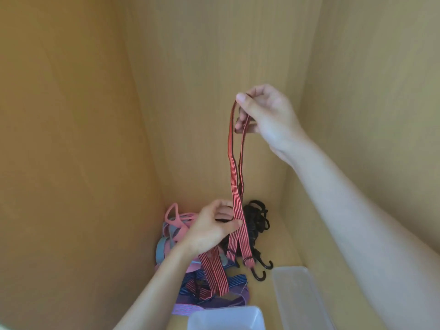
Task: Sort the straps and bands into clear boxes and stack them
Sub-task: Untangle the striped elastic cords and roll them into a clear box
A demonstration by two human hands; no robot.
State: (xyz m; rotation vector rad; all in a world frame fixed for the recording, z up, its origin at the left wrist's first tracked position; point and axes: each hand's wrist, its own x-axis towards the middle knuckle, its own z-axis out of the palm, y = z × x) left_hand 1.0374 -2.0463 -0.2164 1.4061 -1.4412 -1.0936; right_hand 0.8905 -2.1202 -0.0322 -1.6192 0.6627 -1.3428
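Left of my red striped elastic strap with black hooks (235, 186), the pink, grey, blue and purple bands (177, 236) lie unsorted; my left hand (214, 227) pinches its middle, my right hand (266, 115) grips its loop, both clear plastic boxes (295, 282) below appear empty.

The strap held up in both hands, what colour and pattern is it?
Red strap with thin dark lengthwise stripes and black hooks, seen in the head view.

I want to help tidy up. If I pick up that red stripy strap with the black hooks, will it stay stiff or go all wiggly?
Probably wiggly: the red striped flat strap droops limp between the right hand and left hand. Its black plastic hooks dangle at the ends, so they may swing and snag the other bands.
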